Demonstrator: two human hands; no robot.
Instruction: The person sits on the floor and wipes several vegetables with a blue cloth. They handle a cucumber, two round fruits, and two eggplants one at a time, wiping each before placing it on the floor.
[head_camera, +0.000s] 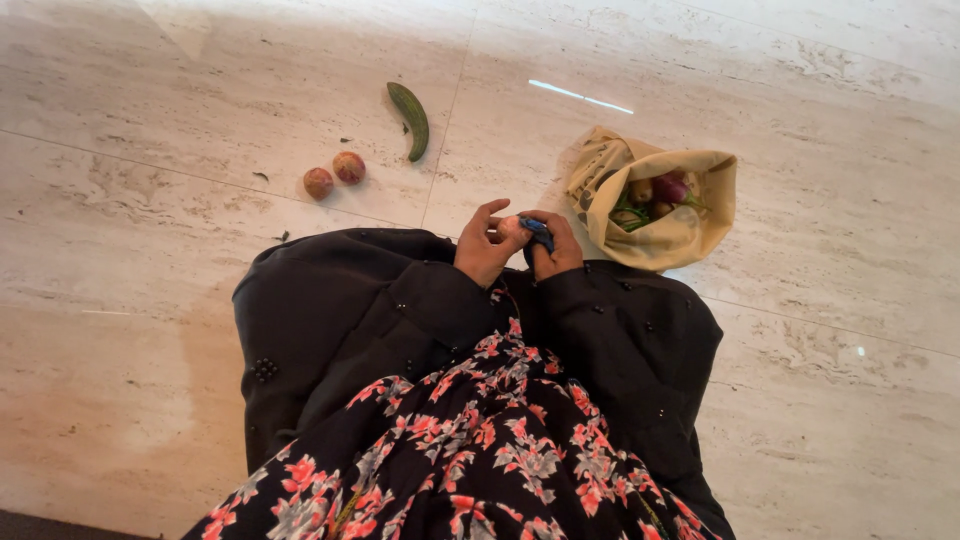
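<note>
Head view, looking straight down at a pale marble floor (180, 330) with thin tile seams. Toward the far left of the middle tile: two small round reddish fruits (334, 175), touching each other. Just right of them, by the vertical seam: a curved green cucumber (410, 120), lying flat, apart from the fruits. Below these, black sleeves (400, 310) meeting at the centre over a dark dress with red flowers (490, 450). Left hand (485, 245) with fingers curled around a small pale round thing (513, 228), clamped between thumb and fingertips. Right hand (555, 250) pressed against the same thing, closed on a small blue-handled tool (537, 230), likely a peeler; blade hard to make out. Both hands touching, held above the floor just in front of the sleeves. Further right, just beside the right hand: an open tan cloth bag (690, 235) resting on the floor, mouth folded back, purple and yellowish vegetables (660, 193) with green stems inside.
</note>
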